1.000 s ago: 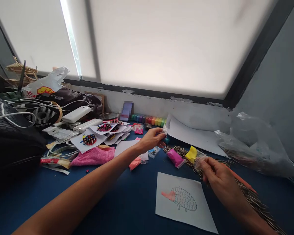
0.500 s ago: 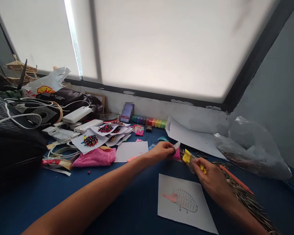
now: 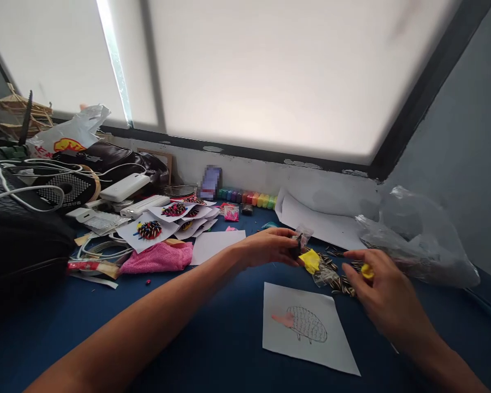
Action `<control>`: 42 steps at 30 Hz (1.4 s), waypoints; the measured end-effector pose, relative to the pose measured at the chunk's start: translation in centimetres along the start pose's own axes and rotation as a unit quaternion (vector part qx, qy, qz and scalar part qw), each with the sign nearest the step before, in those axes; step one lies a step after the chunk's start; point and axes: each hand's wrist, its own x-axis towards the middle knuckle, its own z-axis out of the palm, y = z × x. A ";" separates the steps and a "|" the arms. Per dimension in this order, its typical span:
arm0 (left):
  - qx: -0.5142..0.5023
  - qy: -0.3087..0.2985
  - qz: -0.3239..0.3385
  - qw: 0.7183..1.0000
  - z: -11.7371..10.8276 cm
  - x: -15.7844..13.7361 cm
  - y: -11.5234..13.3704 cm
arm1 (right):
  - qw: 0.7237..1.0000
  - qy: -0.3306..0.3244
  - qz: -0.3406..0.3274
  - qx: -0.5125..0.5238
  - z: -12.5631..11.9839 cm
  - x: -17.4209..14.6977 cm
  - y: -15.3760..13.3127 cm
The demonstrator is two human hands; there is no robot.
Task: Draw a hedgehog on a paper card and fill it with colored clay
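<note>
My left hand (image 3: 275, 246) is closed on a small clear packet (image 3: 305, 234) with something dark, like black modelling clay (image 3: 297, 248), at the fingertips. Just below it, a packet with bright yellow clay (image 3: 310, 261) lies on the seeds, touched by neither hand as far as I can see. My right hand (image 3: 387, 289) hovers over the striped sunflower seeds (image 3: 343, 286), thumb and index finger apart, with a yellow clay lump (image 3: 367, 271) showing within the curl of its fingers. In front lies a paper with a hedgehog drawing (image 3: 309, 325), its snout filled in pink.
Finished seed hedgehogs on paper (image 3: 149, 230), a pink cloth (image 3: 157, 258) and blank paper (image 3: 216, 245) lie at left. Coloured clay pots (image 3: 249, 198) line the wall. A plastic bag (image 3: 425, 245) sits at right, bags and cables (image 3: 45, 169) at far left.
My right hand has let go of the yellow packet and moved right with a yellow lump. The packet now rests on the seeds. A dark piece now shows at my left fingertips.
</note>
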 end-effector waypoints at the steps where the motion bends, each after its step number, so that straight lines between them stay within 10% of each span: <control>1: 0.019 -0.011 0.002 1.000 0.0 -0.1 0.0 | 1.000 -0.003 0.002 0.013 -0.2 -0.2 -0.3; 8: 0.099 -0.058 0.001 0.993 1.6 -0.5 0.0 | 0.962 -0.077 0.058 0.256 0.2 -0.8 -1.6; 26: 0.162 -0.061 0.007 0.985 1.7 -0.3 -0.5 | 0.975 -0.067 -0.026 0.211 0.4 -1.5 -1.9; 42: 0.179 -0.001 0.028 0.983 0.8 0.0 -0.7 | 0.959 -0.121 0.032 0.255 0.4 -1.1 -1.3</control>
